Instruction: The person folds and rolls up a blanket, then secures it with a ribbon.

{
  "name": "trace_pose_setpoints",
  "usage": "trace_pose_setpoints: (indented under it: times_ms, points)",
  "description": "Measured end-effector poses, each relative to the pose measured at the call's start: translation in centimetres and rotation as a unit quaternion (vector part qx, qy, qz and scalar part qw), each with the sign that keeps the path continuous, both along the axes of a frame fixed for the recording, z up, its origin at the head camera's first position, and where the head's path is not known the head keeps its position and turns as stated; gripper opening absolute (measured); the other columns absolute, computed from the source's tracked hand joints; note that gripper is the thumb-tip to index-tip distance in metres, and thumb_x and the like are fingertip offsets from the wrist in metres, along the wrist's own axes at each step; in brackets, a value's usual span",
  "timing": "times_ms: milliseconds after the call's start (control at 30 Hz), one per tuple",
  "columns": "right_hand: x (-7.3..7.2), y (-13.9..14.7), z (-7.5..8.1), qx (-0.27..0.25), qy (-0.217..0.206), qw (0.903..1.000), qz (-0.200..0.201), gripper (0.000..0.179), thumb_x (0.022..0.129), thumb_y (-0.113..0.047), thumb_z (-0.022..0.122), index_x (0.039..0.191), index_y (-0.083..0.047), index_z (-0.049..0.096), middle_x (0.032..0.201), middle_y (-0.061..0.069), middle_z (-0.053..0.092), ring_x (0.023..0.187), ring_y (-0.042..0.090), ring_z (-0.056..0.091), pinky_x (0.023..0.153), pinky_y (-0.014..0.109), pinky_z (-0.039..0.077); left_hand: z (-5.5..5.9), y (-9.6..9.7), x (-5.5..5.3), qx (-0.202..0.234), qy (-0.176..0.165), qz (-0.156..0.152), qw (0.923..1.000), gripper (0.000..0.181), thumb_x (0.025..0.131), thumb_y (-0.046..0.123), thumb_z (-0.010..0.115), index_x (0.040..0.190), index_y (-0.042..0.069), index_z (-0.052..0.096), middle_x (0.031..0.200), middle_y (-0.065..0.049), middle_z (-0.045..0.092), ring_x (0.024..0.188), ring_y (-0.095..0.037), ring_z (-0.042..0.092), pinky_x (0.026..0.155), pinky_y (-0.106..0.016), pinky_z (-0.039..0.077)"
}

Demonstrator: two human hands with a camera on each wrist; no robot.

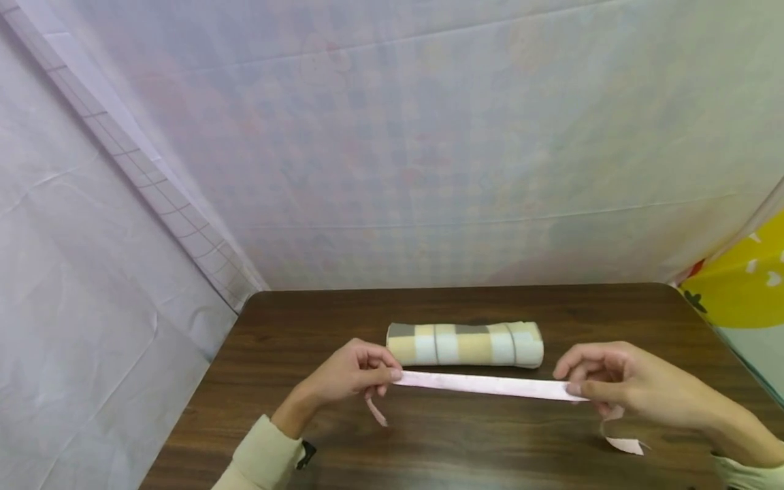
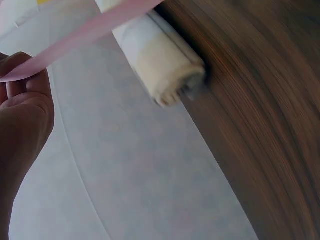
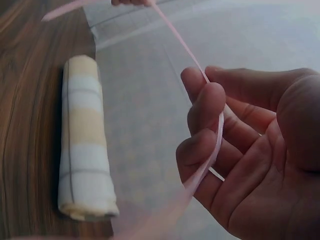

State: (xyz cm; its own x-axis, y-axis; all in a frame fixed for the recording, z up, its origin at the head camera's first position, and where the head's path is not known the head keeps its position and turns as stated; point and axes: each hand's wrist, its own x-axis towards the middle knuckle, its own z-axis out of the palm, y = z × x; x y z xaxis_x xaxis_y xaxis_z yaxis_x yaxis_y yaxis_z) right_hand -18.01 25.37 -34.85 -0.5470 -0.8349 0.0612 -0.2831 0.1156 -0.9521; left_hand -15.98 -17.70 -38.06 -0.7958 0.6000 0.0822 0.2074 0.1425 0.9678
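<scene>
Thumb and fingers of the left hand pinch a pink ribbon, and those of the right hand pinch it farther along — the flat, smooth strip runs straight between them, with a loose tail hanging below each hand, the right one curling. Just beyond it, a rolled plaid towel lies lengthwise along the counter, soft cloth in cream, white and grey checks with thin dark lines, its layers showing at the end. Brown grained wood surrounds the roll — bare surface stretches left to the slanting edge and back to the far edge with its rounded corners. Behind that edge hangs a pale, faintly patterned sheet.
</scene>
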Motion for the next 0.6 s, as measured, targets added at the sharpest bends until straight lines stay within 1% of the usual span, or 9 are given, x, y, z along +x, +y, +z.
trace_pose_setpoints:
  times_ms: [67,133,200,300,333,400,433,500,600]
  points:
    - [-0.3,0.6,-0.3,-0.006,0.003,0.9999,0.008,0.023,0.1,0.008,0.047,0.119,0.002,0.057,0.093,0.009,0.068,0.064,0.021,0.057,0.05,0.037,0.052,0.1,-1.0,0.0,0.0,-0.015,0.008,0.9999,0.018,0.096,0.009,0.064,0.098,-0.009,0.067,0.065,-0.002,0.056,0.049,-0.007,0.047,0.045,-0.053,0.053]
    - [-0.7,1.2,-0.7,-0.008,0.014,0.9998,0.01,0.025,0.099,0.009,0.046,0.12,0.001,0.056,0.093,0.009,0.068,0.07,0.018,0.061,0.056,0.037,0.056,0.1,-2.0,-0.1,-0.002,-0.027,0.02,0.9994,0.019,0.096,0.01,0.064,0.098,-0.009,0.067,0.066,-0.003,0.056,0.05,-0.007,0.047,0.048,-0.065,0.049]
    - [-1.2,1.8,-1.2,-0.013,0.02,0.9996,0.012,0.027,0.099,0.011,0.045,0.121,0.001,0.056,0.092,0.009,0.068,0.066,0.021,0.059,0.053,0.036,0.054,-0.1,-3.0,-0.2,-0.008,-0.029,0.029,0.9991,0.021,0.097,0.011,0.063,0.099,-0.009,0.066,0.066,-0.003,0.055,0.05,-0.007,0.046,0.048,-0.066,0.048]
    - [-1.8,2.9,-2.0,-0.027,0.017,0.9993,0.02,0.03,0.098,0.015,0.042,0.122,0.002,0.054,0.089,0.009,0.067,0.06,0.027,0.053,0.051,0.036,0.051,-0.4,-4.3,-0.4,-0.027,-0.012,0.044,0.9986,0.02,0.097,0.011,0.063,0.097,-0.009,0.067,0.065,-0.002,0.055,0.05,-0.007,0.046,0.047,-0.051,0.055]
    - [-2.0,3.2,-2.3,-0.03,0.014,0.9992,0.021,0.031,0.097,0.016,0.041,0.122,0.002,0.054,0.088,0.009,0.067,0.06,0.029,0.052,0.05,0.037,0.05,-0.6,-4.6,-0.5,-0.034,-0.008,0.047,0.9983,0.02,0.097,0.011,0.062,0.097,-0.009,0.067,0.065,-0.002,0.055,0.05,-0.007,0.046,0.046,-0.043,0.056]
    - [-2.4,3.9,-2.8,-0.038,0.006,0.999,0.025,0.032,0.097,0.017,0.04,0.123,0.003,0.053,0.087,0.008,0.066,0.059,0.031,0.049,0.05,0.037,0.049,-0.9,-5.3,-0.5,-0.05,0.002,0.059,0.997,0.02,0.097,0.012,0.062,0.096,-0.007,0.068,0.065,0.0,0.056,0.049,-0.005,0.046,0.045,-0.029,0.052]
    - [-2.6,4.3,-3.1,-0.042,0.0,0.9987,0.028,0.033,0.097,0.018,0.039,0.123,0.004,0.052,0.087,0.009,0.065,0.06,0.033,0.047,0.05,0.038,0.049,-1.1,-5.7,-0.5,-0.059,0.006,0.064,0.9961,0.02,0.097,0.012,0.063,0.096,-0.006,0.069,0.064,0.002,0.057,0.049,-0.004,0.045,0.045,-0.026,0.049]
    - [-2.9,4.9,-3.5,-0.044,-0.014,0.9985,0.029,0.034,0.097,0.018,0.038,0.125,0.004,0.052,0.089,0.009,0.066,0.061,0.034,0.047,0.051,0.038,0.052,-1.5,-6.3,-0.4,-0.047,-0.027,0.064,0.9965,0.02,0.097,0.012,0.063,0.098,-0.008,0.067,0.065,0.001,0.056,0.049,-0.005,0.045,0.05,-0.033,0.056]
    - [-3.3,5.9,-4.2,-0.042,-0.03,0.9983,0.027,0.034,0.098,0.017,0.037,0.126,0.003,0.051,0.091,0.008,0.066,0.062,0.035,0.045,0.052,0.039,0.055,-1.9,-7.2,-0.4,-0.059,-0.043,0.068,0.995,0.021,0.097,0.013,0.063,0.099,-0.008,0.066,0.067,0.0,0.056,0.05,-0.005,0.045,0.053,-0.051,0.057]
